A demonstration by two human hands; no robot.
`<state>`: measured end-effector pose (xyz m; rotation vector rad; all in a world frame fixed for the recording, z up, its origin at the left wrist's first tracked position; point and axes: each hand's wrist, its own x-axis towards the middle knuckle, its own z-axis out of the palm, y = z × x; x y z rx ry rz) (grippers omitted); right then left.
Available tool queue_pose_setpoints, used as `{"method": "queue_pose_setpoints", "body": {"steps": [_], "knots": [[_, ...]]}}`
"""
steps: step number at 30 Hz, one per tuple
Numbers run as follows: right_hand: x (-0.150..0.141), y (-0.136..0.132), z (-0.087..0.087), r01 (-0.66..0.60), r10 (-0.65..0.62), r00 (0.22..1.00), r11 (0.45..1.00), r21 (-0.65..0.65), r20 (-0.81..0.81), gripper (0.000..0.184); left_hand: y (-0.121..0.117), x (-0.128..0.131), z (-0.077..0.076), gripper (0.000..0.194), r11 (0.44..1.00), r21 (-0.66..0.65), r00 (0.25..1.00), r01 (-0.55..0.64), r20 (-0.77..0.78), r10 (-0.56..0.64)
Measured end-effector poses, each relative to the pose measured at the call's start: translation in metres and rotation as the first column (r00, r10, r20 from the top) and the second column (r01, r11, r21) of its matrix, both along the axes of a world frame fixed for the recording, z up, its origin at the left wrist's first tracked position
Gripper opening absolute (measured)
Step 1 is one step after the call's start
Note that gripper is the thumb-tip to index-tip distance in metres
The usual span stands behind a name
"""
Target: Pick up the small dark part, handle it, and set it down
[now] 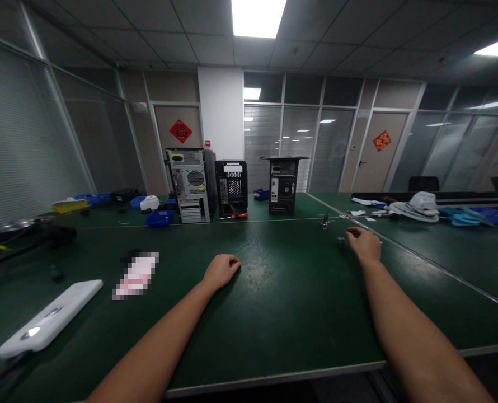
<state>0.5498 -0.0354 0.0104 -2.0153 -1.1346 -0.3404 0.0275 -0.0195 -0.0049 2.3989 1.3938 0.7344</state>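
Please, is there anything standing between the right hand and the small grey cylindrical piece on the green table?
Nothing visible stands between the right hand and the small grey piece. The small dark metal part with an upright stem is beyond the piece and to its left, outside that gap.

A broad stretch of green tabletop [274,313] gave open passage between the left hand [222,271] and the right hand [363,244]. Just beside the right hand's fingertips, a small metal part [341,242] narrowed the way, with an upright metal piece [325,222] beyond it. Farther back, three computer towers [190,184] blocked the route, a red-handled screwdriver [241,215] lying before the middle one. Leftward, a white device [51,319] and its cable [3,375] obstructed the near side.
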Motion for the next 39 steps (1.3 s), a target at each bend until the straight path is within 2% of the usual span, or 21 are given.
{"method": "queue_pose_setpoints", "body": {"steps": [8,14,27,31,34,39], "knots": [[0.011,0.007,-0.013,-0.148,0.149,0.988,0.988,-0.05,0.027,0.029,-0.001,0.0,0.002,0.028,1.0,-0.024,1.0,-0.006,-0.012,0.006],[0.014,0.011,-0.022,-0.112,0.113,0.994,0.991,-0.079,0.006,0.029,0.0,-0.001,0.001,0.029,1.0,-0.03,1.0,-0.003,-0.014,0.003],[0.011,0.007,-0.016,-0.147,0.135,0.986,0.979,-0.138,-0.095,0.033,0.0,0.0,0.0,0.03,0.999,-0.035,1.0,0.0,-0.013,-0.001],[0.009,0.005,-0.017,-0.165,0.149,0.976,0.982,-0.096,-0.157,0.033,0.0,0.001,0.0,0.028,0.999,-0.039,1.0,-0.005,-0.015,0.005],[0.01,0.006,-0.018,-0.153,0.146,0.983,0.987,-0.053,-0.112,0.033,0.001,0.001,-0.001,0.028,1.0,-0.031,1.0,0.0,-0.012,-0.001],[0.012,0.01,-0.02,-0.17,0.16,0.98,0.982,-0.085,-0.121,0.031,0.002,0.0,-0.002,0.028,0.999,-0.032,1.0,-0.001,-0.007,0.001]]}}
